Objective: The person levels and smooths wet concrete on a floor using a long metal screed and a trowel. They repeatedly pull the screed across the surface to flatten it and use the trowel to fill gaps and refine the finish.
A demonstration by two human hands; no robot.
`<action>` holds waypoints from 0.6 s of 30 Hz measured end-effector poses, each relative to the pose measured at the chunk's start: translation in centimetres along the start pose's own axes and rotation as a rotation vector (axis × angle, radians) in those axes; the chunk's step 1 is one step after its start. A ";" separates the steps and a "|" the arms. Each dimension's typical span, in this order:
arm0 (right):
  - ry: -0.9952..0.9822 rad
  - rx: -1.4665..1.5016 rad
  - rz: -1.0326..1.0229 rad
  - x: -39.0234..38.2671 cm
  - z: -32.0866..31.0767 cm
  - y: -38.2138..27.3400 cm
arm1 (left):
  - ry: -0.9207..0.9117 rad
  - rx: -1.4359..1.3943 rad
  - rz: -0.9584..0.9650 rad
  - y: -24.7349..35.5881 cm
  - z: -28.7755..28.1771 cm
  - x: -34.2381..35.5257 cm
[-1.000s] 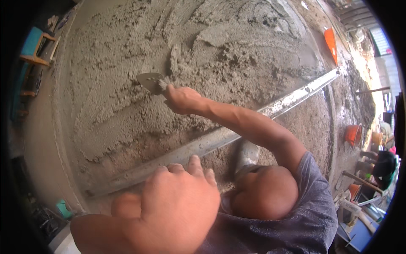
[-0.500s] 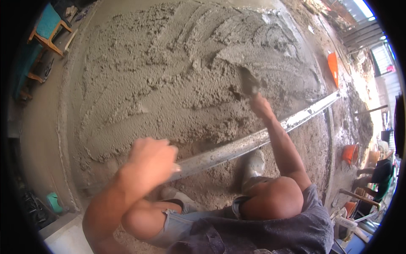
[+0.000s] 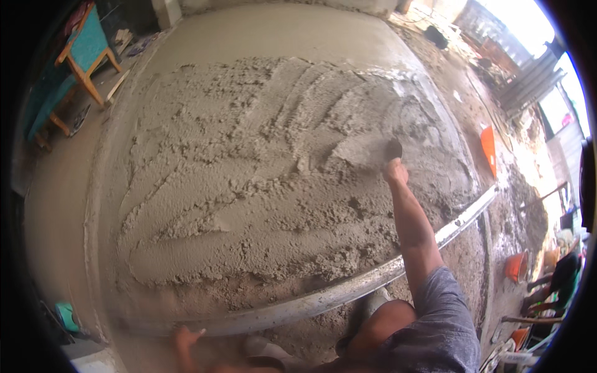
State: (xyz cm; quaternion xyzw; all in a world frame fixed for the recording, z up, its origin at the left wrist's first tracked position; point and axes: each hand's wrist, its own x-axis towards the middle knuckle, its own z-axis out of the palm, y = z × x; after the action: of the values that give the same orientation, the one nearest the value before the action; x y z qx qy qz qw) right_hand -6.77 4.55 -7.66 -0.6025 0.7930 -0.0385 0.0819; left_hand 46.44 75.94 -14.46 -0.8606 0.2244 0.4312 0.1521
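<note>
Out over the wet grey concrete point(image 3: 267, 186), my right hand point(image 3: 396, 172) is closed round the handle of a trowel point(image 3: 393, 149). Its dark blade is against the surface, beside a smoothed patch. My left hand point(image 3: 186, 339) is low at the left, by the near edge of a long metal screed bar point(image 3: 298, 307). Its thumb stands out from the other fingers, which are only partly visible, and nothing shows in the hand. The bar runs across in front of my feet, along the near edge of the concrete.
A smooth band of concrete point(image 3: 267, 31) stretches across the far end. Teal wooden-framed chairs point(image 3: 87, 46) stand at the far left. On the right are an orange plastic piece point(image 3: 488, 151) near the bar's end, an orange bucket point(image 3: 516, 267) and corrugated sheets point(image 3: 530, 86).
My right hand has reached farther out with the trowel. My left hand has gone down to beside the bar. The view has tilted up, showing more of the far end.
</note>
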 end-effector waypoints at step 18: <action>-0.472 -0.651 -1.512 -32.7 5.4 -24.4 | 0.316 -0.083 -0.055 -2.3 -4.7 -4.9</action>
State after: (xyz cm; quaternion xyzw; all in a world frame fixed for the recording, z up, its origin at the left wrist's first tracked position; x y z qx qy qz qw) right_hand 25.89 29.55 -6.32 -0.9553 0.1116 0.2732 0.0200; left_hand 48.22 77.03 -7.55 -0.9290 0.2040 0.2950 0.0909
